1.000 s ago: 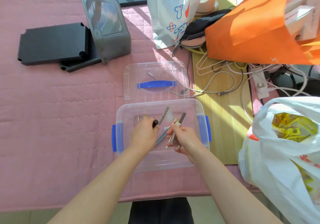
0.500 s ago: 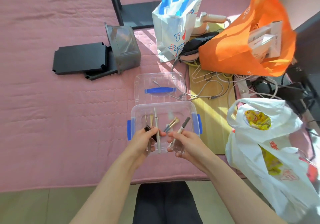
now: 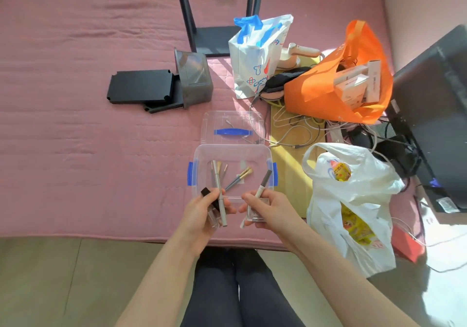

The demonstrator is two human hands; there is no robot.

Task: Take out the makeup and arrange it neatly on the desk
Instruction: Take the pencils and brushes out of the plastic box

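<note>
A clear plastic box (image 3: 202, 154) with blue latches sits open on the pink quilt, several makeup brushes (image 3: 238, 178) lying inside. My left hand (image 3: 204, 210) grips a black-capped glass bottle (image 3: 211, 216) and a long grey pen-shaped stick (image 3: 219, 192) at the box's near edge. My right hand (image 3: 265, 206) holds a small clear compact (image 3: 255, 209) and a slim tube with a dark cap (image 3: 262, 182). Both hands hover just above the box's front rim.
The box's clear lid (image 3: 232, 127) with a blue handle lies behind it. Black trays (image 3: 141, 90) and a grey bin (image 3: 194, 79) are at the back left. A white bag (image 3: 255, 56), orange bag (image 3: 338, 84), snack bag (image 3: 353, 200) and cables (image 3: 298, 129) crowd the right.
Both hands have drawn back toward me out of the box, carrying the bottle, stick, compact and tube. The view has pulled back and up, showing more of the floor and my legs.
</note>
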